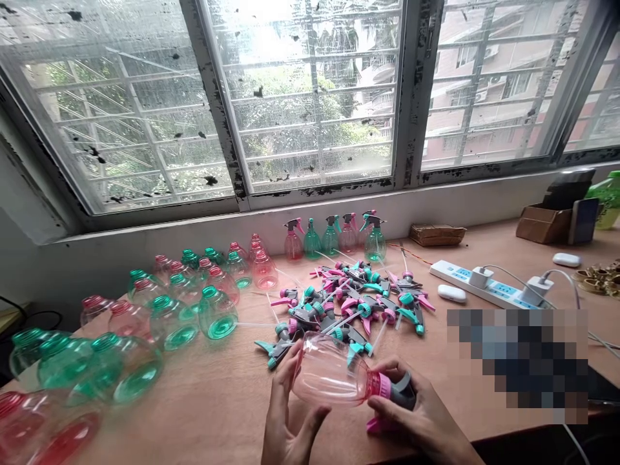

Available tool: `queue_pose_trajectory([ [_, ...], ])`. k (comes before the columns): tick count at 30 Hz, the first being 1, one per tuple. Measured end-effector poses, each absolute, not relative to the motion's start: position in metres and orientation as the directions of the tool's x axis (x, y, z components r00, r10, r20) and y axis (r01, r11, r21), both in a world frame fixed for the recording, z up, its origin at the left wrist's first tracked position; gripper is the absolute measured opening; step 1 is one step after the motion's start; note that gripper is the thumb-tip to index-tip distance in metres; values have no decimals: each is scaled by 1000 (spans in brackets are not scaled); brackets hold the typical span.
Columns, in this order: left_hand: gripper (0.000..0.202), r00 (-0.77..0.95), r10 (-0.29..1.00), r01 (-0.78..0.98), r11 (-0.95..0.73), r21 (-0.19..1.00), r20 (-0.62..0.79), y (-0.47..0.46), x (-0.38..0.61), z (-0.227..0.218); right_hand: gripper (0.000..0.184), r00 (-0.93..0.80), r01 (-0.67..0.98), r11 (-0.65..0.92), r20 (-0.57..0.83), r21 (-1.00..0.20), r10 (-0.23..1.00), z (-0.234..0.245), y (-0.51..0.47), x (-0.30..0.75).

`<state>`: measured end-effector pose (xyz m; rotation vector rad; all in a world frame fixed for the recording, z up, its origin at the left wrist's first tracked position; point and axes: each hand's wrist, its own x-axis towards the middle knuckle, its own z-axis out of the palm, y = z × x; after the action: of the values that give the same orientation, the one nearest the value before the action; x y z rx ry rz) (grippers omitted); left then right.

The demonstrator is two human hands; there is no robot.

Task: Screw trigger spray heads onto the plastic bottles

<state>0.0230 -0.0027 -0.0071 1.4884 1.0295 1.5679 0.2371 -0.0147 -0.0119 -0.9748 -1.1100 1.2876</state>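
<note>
A clear pink spray bottle (329, 373) lies on its side between my hands, low over the wooden table (217, 400). My left hand (285, 420) cups its wide base with the fingers curled around it. My right hand (416, 413) is closed around the grey and pink trigger head (400, 394) at the bottle's neck. A pile of loose pink and teal trigger heads (349, 303) with thin tubes lies just beyond the bottle.
Several headless pink and green bottles (169, 303) lie at the left. Finished spray bottles (334, 236) stand by the window sill. A white power strip (489, 287), earbud cases, a cardboard box (545, 223) and a blurred patch sit at the right.
</note>
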Motion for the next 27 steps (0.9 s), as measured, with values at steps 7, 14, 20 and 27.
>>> queue_pose_trajectory([
  [7,48,-30,890,100,-451,887,456,1,19,-6,40,-38,-278,71,85,-958,996,-12,-14,240],
  [14,66,-76,885,102,-452,886,460,-2,24,-9,38,-11,-260,112,118,-959,993,-16,-13,240],
  [20,53,-128,918,11,-378,926,376,-4,26,-8,43,-46,-290,14,29,-957,999,-17,-14,239],
  [27,50,-70,887,100,-448,888,456,0,20,-8,38,-15,-286,82,90,-955,996,-13,-14,242],
])
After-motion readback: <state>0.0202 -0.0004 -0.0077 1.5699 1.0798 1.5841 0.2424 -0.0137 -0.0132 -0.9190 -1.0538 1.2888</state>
